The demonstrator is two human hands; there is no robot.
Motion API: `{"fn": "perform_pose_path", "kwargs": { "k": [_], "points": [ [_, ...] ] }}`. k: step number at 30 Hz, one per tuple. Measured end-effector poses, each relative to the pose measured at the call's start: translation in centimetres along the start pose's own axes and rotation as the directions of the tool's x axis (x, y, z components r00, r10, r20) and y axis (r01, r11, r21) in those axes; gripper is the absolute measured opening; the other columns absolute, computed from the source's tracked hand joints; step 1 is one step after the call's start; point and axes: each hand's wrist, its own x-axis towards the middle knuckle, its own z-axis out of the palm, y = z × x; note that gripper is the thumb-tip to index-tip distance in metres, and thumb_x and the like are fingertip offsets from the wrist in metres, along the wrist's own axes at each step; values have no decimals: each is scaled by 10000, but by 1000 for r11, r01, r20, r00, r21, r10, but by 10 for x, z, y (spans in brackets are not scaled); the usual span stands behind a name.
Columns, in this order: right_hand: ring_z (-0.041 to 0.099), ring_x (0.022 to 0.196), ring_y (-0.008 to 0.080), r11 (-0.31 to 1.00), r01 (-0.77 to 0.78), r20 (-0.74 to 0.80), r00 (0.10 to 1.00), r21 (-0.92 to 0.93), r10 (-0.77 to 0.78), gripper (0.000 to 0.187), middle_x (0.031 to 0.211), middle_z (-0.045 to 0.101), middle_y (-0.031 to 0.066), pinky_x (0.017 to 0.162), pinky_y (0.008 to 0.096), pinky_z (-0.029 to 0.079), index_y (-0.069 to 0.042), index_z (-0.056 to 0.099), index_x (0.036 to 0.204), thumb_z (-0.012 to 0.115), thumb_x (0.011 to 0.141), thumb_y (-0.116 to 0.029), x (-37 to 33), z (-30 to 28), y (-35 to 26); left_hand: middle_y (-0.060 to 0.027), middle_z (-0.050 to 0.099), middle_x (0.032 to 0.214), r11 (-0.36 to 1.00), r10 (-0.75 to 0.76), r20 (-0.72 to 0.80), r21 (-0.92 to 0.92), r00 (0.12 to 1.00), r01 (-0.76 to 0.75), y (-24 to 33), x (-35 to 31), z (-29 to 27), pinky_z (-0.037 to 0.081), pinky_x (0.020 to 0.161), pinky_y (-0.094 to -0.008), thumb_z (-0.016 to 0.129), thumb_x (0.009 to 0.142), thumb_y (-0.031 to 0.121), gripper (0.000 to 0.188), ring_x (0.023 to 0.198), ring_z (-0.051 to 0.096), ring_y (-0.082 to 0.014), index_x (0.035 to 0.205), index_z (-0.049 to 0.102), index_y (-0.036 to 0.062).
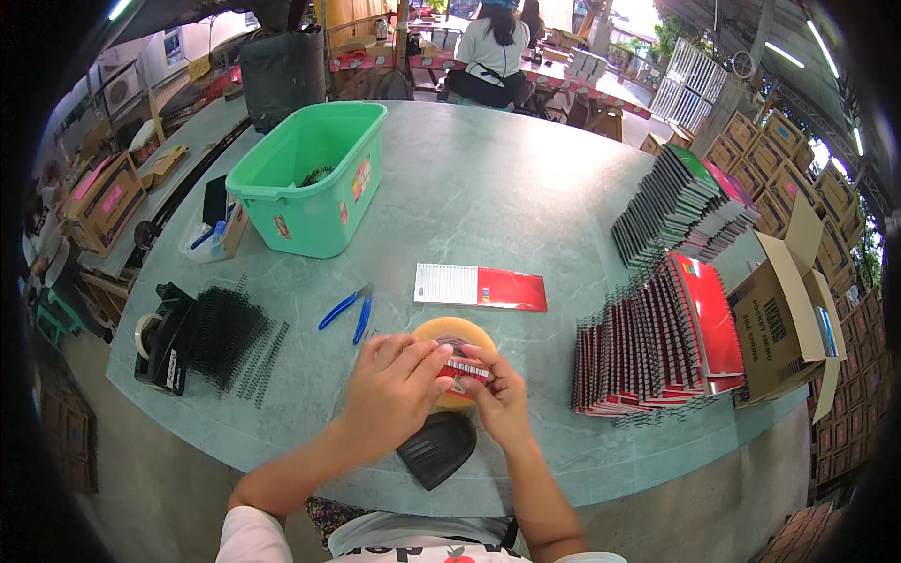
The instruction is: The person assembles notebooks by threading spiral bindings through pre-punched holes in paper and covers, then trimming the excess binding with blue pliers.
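Observation:
Both my hands meet above the table, gripping a small red notepad (466, 369) with a row of dark marks along its white edge. My left hand (394, 380) lies over its left end, fingers bent and partly hiding it. My right hand (499, 394) pinches its right side between thumb and fingers. Under the hands is a round yellow-orange ring (453, 327), perhaps a tape roll. A black ribbed, scoop-shaped piece (438, 452) lies nearer me. Beyond the ring rests a lined white sheet with a red half (480, 287). Blue-handled pliers (353, 312) lie to the left.
Black spiral coils (225, 330) and a tape dispenser (165, 340) are at left. A green tub (314, 211) stands beyond. At right are stacked red spiral notebooks (657, 338), more notebooks (680, 206) and an open cardboard box (779, 314). A person (493, 47) sits at the back.

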Motion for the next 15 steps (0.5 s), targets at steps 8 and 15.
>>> {"fn": "perform_pose_path", "kwargs": {
  "k": [8, 15],
  "points": [
    [567, 783, 37, 980, -113, 3, 993, -164, 115, 163, 841, 678, -2, 697, 218, 474, 3, 669, 987, 630, 876, -109, -2, -7, 6, -86, 590, 884, 980, -30, 226, -187, 974, 74, -15, 16, 18, 400, 775, -406, 636, 767, 129, 189, 912, 555, -263, 947, 613, 76],
    [557, 685, 41, 958, -68, -21, 998, -279, 65, 175, 734, 671, 48, 603, 244, 469, 8, 664, 951, 634, 870, -145, -4, -10, 13, -73, 616, 924, 963, 37, 189, -269, 981, 15, -14, 18, 30, 391, 781, -390, 638, 789, 176, 253, 927, 565, -253, 1031, 631, 100]
  ]
}}
